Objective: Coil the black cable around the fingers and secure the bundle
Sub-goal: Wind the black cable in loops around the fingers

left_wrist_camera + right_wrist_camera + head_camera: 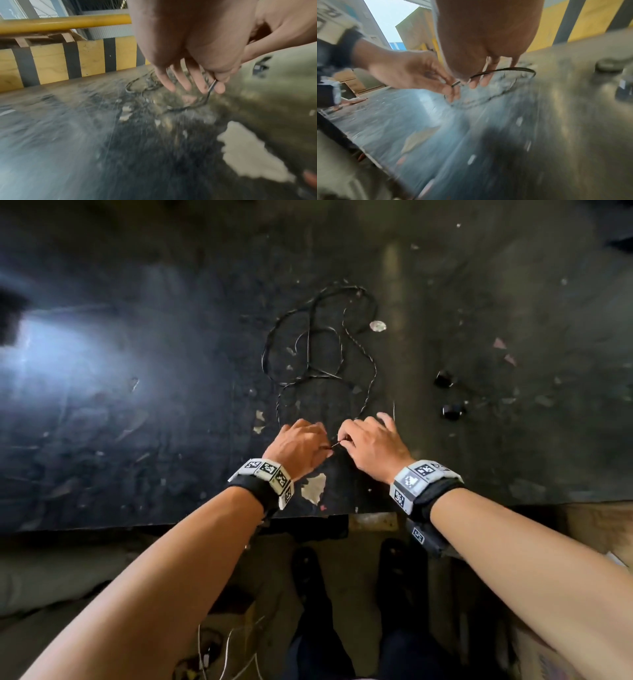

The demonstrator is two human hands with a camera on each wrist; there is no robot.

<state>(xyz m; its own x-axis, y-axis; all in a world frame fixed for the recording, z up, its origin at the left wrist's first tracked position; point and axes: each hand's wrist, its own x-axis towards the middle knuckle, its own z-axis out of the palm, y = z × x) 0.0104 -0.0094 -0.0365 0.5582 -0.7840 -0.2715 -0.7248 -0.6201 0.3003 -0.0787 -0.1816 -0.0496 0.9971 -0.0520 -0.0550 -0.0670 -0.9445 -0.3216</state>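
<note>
Black cable (318, 344) end pinched between our left hand (298, 448) and right hand (371, 445); coiling unstarted, next we wrap fingers.

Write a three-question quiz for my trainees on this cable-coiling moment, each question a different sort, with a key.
1. True or false: most of the black cable is already wound around the fingers of the left hand.
2. Multiple choice: where do the two small black objects lie on the table? A) left of the cable B) right of the cable C) under the hands
3. Fill the gap: the right hand and the left hand both pinch the cable near its ____.

Key
1. False: it lies in loose loops on the table.
2. B
3. end
</note>
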